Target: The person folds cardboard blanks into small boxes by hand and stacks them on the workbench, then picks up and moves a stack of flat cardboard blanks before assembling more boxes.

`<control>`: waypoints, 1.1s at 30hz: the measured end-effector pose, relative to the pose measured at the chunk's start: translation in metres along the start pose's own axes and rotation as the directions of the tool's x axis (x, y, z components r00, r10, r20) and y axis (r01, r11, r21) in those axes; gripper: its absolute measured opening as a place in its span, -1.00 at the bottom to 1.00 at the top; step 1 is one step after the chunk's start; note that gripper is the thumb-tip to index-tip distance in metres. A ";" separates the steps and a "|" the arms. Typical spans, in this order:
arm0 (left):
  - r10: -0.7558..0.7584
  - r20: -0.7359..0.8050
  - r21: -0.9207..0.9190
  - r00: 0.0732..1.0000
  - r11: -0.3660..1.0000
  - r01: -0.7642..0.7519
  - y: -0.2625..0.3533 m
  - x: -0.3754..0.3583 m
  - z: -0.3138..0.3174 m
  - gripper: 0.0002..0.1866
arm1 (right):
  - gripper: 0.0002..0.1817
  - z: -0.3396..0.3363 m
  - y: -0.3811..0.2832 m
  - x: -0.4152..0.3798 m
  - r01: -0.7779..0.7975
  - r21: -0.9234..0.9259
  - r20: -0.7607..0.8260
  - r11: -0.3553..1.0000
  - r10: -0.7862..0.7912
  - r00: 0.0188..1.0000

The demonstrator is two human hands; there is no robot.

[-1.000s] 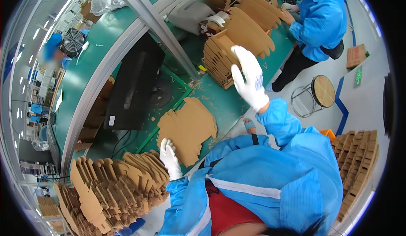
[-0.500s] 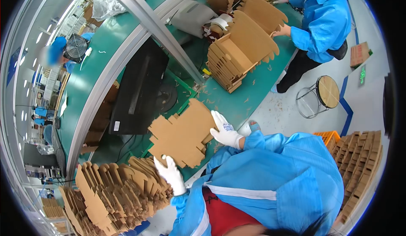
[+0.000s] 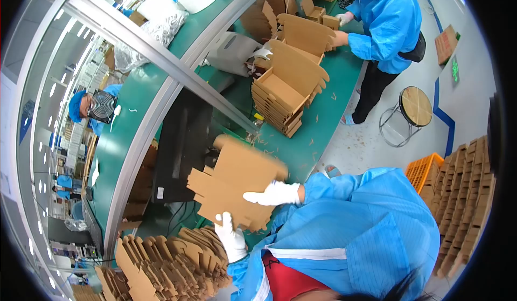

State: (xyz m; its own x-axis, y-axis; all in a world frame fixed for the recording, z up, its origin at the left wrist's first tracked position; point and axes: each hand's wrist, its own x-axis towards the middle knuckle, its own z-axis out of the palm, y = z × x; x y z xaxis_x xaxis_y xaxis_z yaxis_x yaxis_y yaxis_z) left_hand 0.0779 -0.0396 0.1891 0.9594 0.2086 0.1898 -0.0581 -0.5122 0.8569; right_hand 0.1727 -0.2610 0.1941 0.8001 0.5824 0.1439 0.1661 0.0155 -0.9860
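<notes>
A flat brown cardboard box blank (image 3: 229, 180) with tabbed edges is in front of me, tilted, its far edge smeared by motion. My left hand (image 3: 231, 237), in a white glove, grips the blank's near lower edge. From the right, my right hand (image 3: 274, 193), also gloved in white, reaches over the blank and holds its right side; the fingers are pressed together, and some may be hidden. Below my left hand stands a stack of cut cardboard blanks (image 3: 161, 263), leaning in rows.
On the green table (image 3: 328, 104) stand nested, part-folded boxes (image 3: 280, 93). A co-worker in a blue jacket (image 3: 390, 18) handles boxes beyond them. A metal frame post (image 3: 177, 80) and a dark monitor (image 3: 180, 144) are at left. A stool (image 3: 414, 107), orange crate (image 3: 423, 171) and stacked cardboard (image 3: 466, 204) are at right.
My right hand has moved left from the blank's edge onto its surface. The blank has turned and tilted, and my left hand has closed on its lower edge. The view has shifted.
</notes>
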 end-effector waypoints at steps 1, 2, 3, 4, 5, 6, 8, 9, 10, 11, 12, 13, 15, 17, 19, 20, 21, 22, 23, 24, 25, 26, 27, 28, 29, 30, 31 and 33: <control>-0.341 0.043 -0.328 0.939 0.883 0.336 0.006 0.007 0.011 -0.65 | -0.42 0.014 0.011 -0.001 0.226 -0.103 -0.178 0.969 -0.241 0.954; -0.420 0.086 -0.159 0.903 0.889 0.429 -0.001 0.013 0.021 -0.59 | -0.23 0.020 0.021 0.000 0.190 -0.663 -0.082 0.724 -0.322 0.943; -0.256 -0.055 -0.339 0.965 0.914 0.223 -0.116 -0.017 0.037 -0.44 | -0.16 0.034 0.039 -0.002 0.175 -0.788 -0.069 0.591 -0.366 0.928; -0.247 -0.044 -0.342 0.968 0.914 0.218 -0.154 -0.020 0.039 -0.44 | -0.18 0.040 0.030 -0.010 0.110 -0.877 -0.046 0.468 -0.311 0.949; -0.245 0.089 -0.443 0.965 0.858 0.259 -0.182 -0.019 0.042 -0.41 | -0.18 0.039 0.023 -0.015 0.130 -0.870 0.037 0.475 -0.201 0.979; -0.223 0.220 -0.529 0.950 0.791 0.308 -0.203 -0.014 0.044 -0.39 | -0.16 0.034 0.011 -0.018 0.107 -0.876 0.033 0.470 -0.163 0.986; -0.128 0.462 -0.646 0.877 0.628 0.433 -0.223 0.003 0.046 -0.33 | -0.13 0.009 -0.037 -0.020 -0.038 -0.820 0.035 0.571 0.118 0.992; -0.066 0.565 -0.675 0.822 0.535 0.507 -0.228 0.008 0.045 -0.29 | -0.15 0.008 0.000 -0.017 0.055 -0.625 -0.064 0.779 -0.121 0.991; -0.008 0.391 -0.535 0.920 0.811 0.235 -0.089 0.038 0.036 -0.37 | -0.16 0.000 0.011 -0.016 0.080 -0.440 -0.092 0.894 -0.133 0.987; -0.192 0.401 -0.717 0.896 0.542 0.437 0.029 0.048 0.045 -0.39 | -0.17 -0.009 0.013 -0.014 0.111 -0.232 -0.124 0.966 -0.142 0.982; -0.134 0.342 -0.754 0.930 0.551 0.357 0.052 0.053 0.043 -0.43 | -0.16 -0.018 -0.014 -0.018 -0.229 -0.035 -0.002 0.973 0.229 0.973; -0.074 0.196 -0.626 0.978 0.758 0.182 0.039 0.057 0.048 -0.45 | -0.16 -0.015 -0.010 -0.021 -0.228 -0.032 -0.008 0.973 0.228 0.974; 0.286 -0.013 -0.140 0.958 0.948 -0.285 0.027 0.061 0.057 -0.52 | -0.04 -0.009 0.003 -0.030 -0.108 -0.186 0.095 0.977 0.127 0.987; 0.081 0.119 -0.434 0.990 0.901 -0.022 0.068 0.058 0.061 -0.56 | 0.02 -0.014 -0.009 -0.039 -0.152 -0.253 0.194 0.956 0.204 0.959; 0.144 0.170 -0.319 0.975 0.944 -0.084 0.067 0.062 0.057 -0.61 | 0.10 -0.037 -0.021 -0.041 -0.237 -0.091 0.403 0.967 0.254 0.879; 0.123 0.229 -0.327 0.966 0.944 -0.043 0.073 0.061 0.054 -0.62 | 0.14 -0.048 -0.024 -0.043 -0.345 0.096 0.552 0.934 0.239 0.799; 0.094 0.233 -0.324 0.968 0.946 -0.014 0.073 0.062 0.054 -0.62 | 0.19 -0.048 0.014 -0.038 -0.345 0.251 0.589 0.904 0.140 0.796; 0.059 0.227 -0.383 0.972 0.923 0.033 0.060 0.064 0.055 -0.63 | 0.18 -0.056 0.005 -0.036 -0.288 0.241 0.507 0.927 0.133 0.851; 0.024 0.221 -0.441 0.975 0.894 0.078 0.068 0.066 0.058 -0.63 | 0.13 -0.058 -0.004 -0.032 -0.246 0.163 0.337 0.955 0.181 0.924; -0.177 0.438 -0.708 0.881 0.535 0.460 0.082 0.058 0.064 -0.62 | 0.06 -0.055 -0.013 -0.026 -0.214 -0.063 0.128 0.975 0.220 0.967; 0.035 0.296 -0.474 0.955 0.873 0.115 0.067 0.059 0.065 -0.60 | -0.07 -0.054 -0.037 -0.028 -0.342 0.120 0.064 0.932 0.337 0.939; 0.292 0.238 -0.111 0.926 0.956 -0.273 0.052 0.060 0.067 -0.58 | -0.11 -0.050 -0.024 -0.021 -0.269 0.153 0.025 0.951 0.268 0.963; -0.037 0.313 -0.589 0.949 0.776 0.225 0.041 0.055 0.072 -0.52 | -0.15 -0.041 0.003 -0.013 -0.191 0.184 -0.016 0.964 0.197 0.980; -0.038 0.310 -0.590 0.950 0.775 0.223 0.044 0.051 0.073 -0.52 | -0.25 -0.035 0.005 -0.007 -0.095 0.307 -0.033 0.947 0.110 0.993; 0.061 0.174 -0.513 0.983 0.857 0.038 0.051 0.048 0.073 -0.48 | -0.25 -0.032 0.006 -0.010 -0.095 0.306 -0.029 0.947 0.109 0.994; 0.177 0.049 -0.402 0.983 0.904 -0.142 0.054 0.047 0.072 -0.43 | -0.22 -0.028 0.005 -0.016 -0.060 0.202 -0.043 0.978 0.070 0.997; -0.003 0.128 -0.568 0.992 0.820 0.076 0.040 0.055 0.068 -0.36 | -0.18 -0.026 -0.005 -0.020 -0.024 0.095 -0.053 0.995 0.029 0.998; 0.180 -0.001 -0.412 0.984 0.896 -0.164 0.009 0.058 0.049 -0.38 | -0.04 -0.017 0.002 -0.034 -0.052 0.209 0.143 0.976 0.022 0.989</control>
State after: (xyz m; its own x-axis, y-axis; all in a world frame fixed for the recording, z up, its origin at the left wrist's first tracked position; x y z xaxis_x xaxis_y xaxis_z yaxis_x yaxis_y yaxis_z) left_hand 0.1469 -0.0732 0.1847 0.9330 0.1144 0.3413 -0.3233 -0.1503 0.9343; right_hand 0.1557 -0.2943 0.1889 0.7127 0.6930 0.1086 -0.0002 0.1550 -0.9879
